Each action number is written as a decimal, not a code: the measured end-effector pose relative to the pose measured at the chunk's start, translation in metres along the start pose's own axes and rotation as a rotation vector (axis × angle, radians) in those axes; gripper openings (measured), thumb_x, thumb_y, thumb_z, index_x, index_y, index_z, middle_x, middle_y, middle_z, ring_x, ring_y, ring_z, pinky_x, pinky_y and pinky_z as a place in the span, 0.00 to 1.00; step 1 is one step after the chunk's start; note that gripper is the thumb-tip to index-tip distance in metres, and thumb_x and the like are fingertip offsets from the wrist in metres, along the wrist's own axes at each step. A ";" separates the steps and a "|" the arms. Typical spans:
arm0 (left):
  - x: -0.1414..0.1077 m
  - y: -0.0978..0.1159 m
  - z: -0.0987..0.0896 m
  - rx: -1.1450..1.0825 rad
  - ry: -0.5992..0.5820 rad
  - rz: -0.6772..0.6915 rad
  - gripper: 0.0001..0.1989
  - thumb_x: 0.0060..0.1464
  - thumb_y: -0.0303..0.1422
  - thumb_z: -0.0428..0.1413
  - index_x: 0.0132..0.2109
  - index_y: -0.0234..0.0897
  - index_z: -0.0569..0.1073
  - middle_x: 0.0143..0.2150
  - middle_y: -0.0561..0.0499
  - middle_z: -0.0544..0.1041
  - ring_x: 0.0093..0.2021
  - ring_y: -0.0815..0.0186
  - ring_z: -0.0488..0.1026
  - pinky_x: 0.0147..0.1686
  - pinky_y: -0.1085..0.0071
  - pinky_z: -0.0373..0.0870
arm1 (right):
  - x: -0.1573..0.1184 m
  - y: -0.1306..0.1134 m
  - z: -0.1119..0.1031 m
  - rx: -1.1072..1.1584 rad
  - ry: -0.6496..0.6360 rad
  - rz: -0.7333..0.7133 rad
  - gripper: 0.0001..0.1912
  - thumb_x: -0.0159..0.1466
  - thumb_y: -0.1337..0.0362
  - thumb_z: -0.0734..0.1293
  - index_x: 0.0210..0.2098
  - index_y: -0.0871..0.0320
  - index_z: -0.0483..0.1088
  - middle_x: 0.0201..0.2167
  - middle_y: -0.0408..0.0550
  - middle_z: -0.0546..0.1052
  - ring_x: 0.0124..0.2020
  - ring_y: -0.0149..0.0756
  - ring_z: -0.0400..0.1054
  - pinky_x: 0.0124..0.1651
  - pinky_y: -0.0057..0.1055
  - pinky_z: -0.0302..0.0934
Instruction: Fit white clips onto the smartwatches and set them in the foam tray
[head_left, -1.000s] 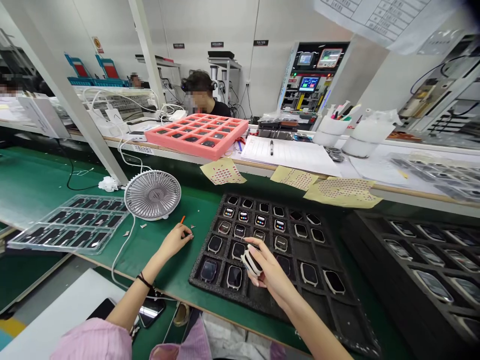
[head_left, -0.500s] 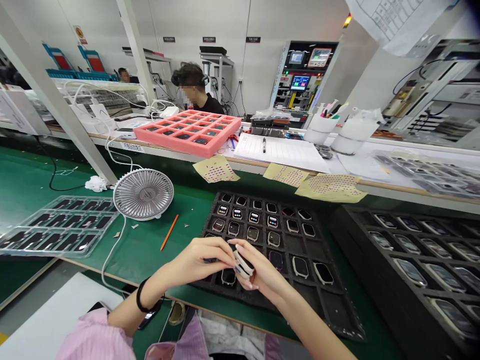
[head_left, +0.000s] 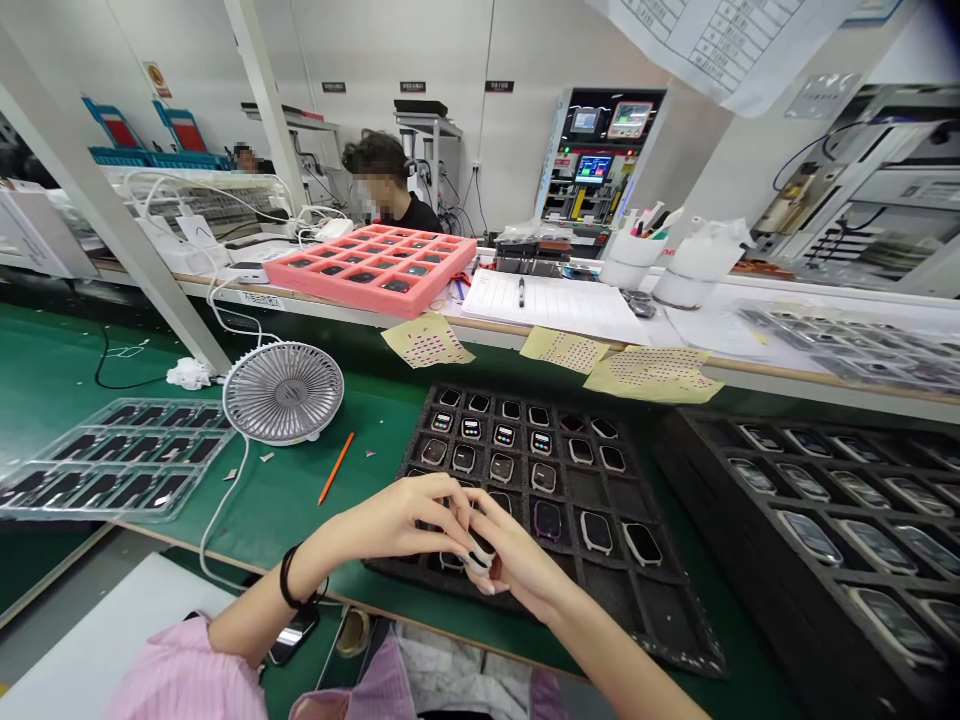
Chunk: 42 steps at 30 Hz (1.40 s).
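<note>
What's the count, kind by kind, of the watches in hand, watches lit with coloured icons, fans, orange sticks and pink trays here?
Watch in the right hand: 1
Watches lit with coloured icons: 4
Fan: 1
Orange stick: 1
Pink tray: 1
Total: 8

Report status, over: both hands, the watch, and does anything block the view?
Right hand holds a watch, above black tray. Left hand touches it. Hands partly hide watch.
</note>
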<state>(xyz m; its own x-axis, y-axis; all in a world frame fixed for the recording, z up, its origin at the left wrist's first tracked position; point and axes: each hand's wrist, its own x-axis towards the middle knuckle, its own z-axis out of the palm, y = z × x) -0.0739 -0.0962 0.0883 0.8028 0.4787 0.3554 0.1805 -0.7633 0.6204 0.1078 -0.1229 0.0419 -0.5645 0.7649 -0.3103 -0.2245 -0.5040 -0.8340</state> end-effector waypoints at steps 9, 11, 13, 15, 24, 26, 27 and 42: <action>0.002 -0.023 0.010 0.062 -0.024 -0.063 0.12 0.55 0.39 0.58 0.35 0.35 0.68 0.39 0.49 0.71 0.37 0.68 0.69 0.36 0.75 0.66 | -0.004 0.003 -0.005 -0.185 0.038 0.048 0.18 0.61 0.46 0.62 0.42 0.51 0.61 0.17 0.31 0.64 0.10 0.20 0.53 0.12 0.16 0.36; 0.003 -0.031 0.014 0.064 -0.049 -0.081 0.13 0.54 0.40 0.58 0.35 0.35 0.67 0.40 0.48 0.71 0.38 0.67 0.69 0.36 0.75 0.65 | -0.002 0.006 -0.009 -0.314 0.082 0.004 0.17 0.62 0.47 0.62 0.43 0.51 0.61 0.17 0.31 0.62 0.10 0.20 0.52 0.12 0.17 0.41; 0.005 -0.039 0.017 0.049 -0.050 -0.125 0.14 0.53 0.40 0.60 0.35 0.35 0.66 0.39 0.49 0.71 0.37 0.67 0.69 0.34 0.74 0.65 | 0.002 0.007 -0.017 -0.453 0.128 -0.097 0.18 0.62 0.49 0.62 0.47 0.51 0.61 0.18 0.32 0.63 0.10 0.22 0.54 0.12 0.19 0.46; 0.010 -0.045 0.021 0.000 -0.014 -0.188 0.14 0.52 0.39 0.61 0.38 0.36 0.67 0.39 0.50 0.72 0.35 0.67 0.70 0.33 0.74 0.67 | 0.008 0.003 -0.027 -0.521 0.169 -0.200 0.21 0.63 0.50 0.62 0.52 0.51 0.58 0.22 0.35 0.66 0.11 0.23 0.55 0.12 0.20 0.49; 0.077 -0.049 0.060 0.303 0.159 -0.399 0.26 0.52 0.28 0.59 0.57 0.37 0.60 0.56 0.40 0.70 0.56 0.54 0.68 0.53 0.58 0.67 | 0.035 -0.032 -0.082 -0.822 0.538 -0.591 0.28 0.63 0.60 0.60 0.61 0.56 0.51 0.32 0.43 0.71 0.27 0.34 0.68 0.33 0.33 0.64; 0.093 -0.054 0.071 0.375 0.176 -0.436 0.20 0.52 0.25 0.57 0.52 0.34 0.64 0.51 0.41 0.73 0.53 0.55 0.71 0.50 0.59 0.70 | 0.040 -0.032 -0.091 -0.872 0.598 -0.647 0.28 0.62 0.62 0.59 0.61 0.58 0.52 0.31 0.44 0.71 0.31 0.38 0.69 0.39 0.36 0.64; 0.100 -0.058 0.075 0.396 0.181 -0.454 0.18 0.51 0.24 0.56 0.50 0.34 0.66 0.49 0.41 0.74 0.51 0.55 0.72 0.48 0.60 0.71 | 0.042 -0.031 -0.095 -0.884 0.618 -0.658 0.28 0.62 0.62 0.59 0.61 0.59 0.52 0.31 0.44 0.71 0.32 0.39 0.69 0.41 0.38 0.63; 0.100 -0.103 0.080 0.133 0.410 -0.131 0.21 0.40 0.29 0.65 0.46 0.38 0.73 0.47 0.45 0.77 0.48 0.57 0.72 0.49 0.59 0.70 | 0.041 -0.036 -0.146 0.009 0.041 -0.141 0.23 0.47 0.58 0.77 0.39 0.60 0.72 0.31 0.44 0.75 0.30 0.31 0.71 0.38 0.32 0.66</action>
<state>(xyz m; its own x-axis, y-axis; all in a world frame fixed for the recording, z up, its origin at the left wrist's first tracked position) 0.0333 -0.0048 0.0041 0.4816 0.6869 0.5443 0.3583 -0.7211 0.5930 0.2084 -0.0147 -0.0080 -0.4937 0.8442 -0.2087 -0.3064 -0.3935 -0.8668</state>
